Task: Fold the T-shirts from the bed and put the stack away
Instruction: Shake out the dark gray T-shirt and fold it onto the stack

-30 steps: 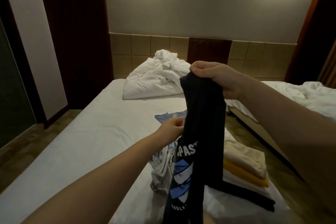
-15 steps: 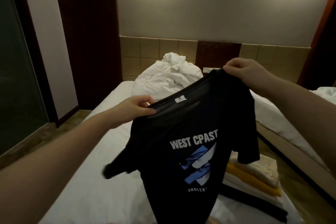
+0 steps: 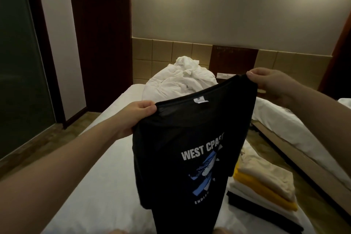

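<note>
shirt: black t-shirt [image 3: 190, 138] hangs in the air under both hands, print toward the person, over the bed [image 3: 106, 176].
hands: left hand [image 3: 138, 115] pinches one shoulder, right hand [image 3: 271, 83] pinches the other; they are well apart, each clamped on the cloth.
axis: long axis runs down from the hands, collar up; shoulder line is tilted, right hand higher and farther away.
stack: folded stack [image 3: 266, 182] lies on the bed below the right hand, which is nearer to it.
count: one shirt held; at least four layers in the stack; one white bedding heap [image 3: 180, 83] beyond the hands.
next, i judge: lower it flat, left of the stack.
</note>
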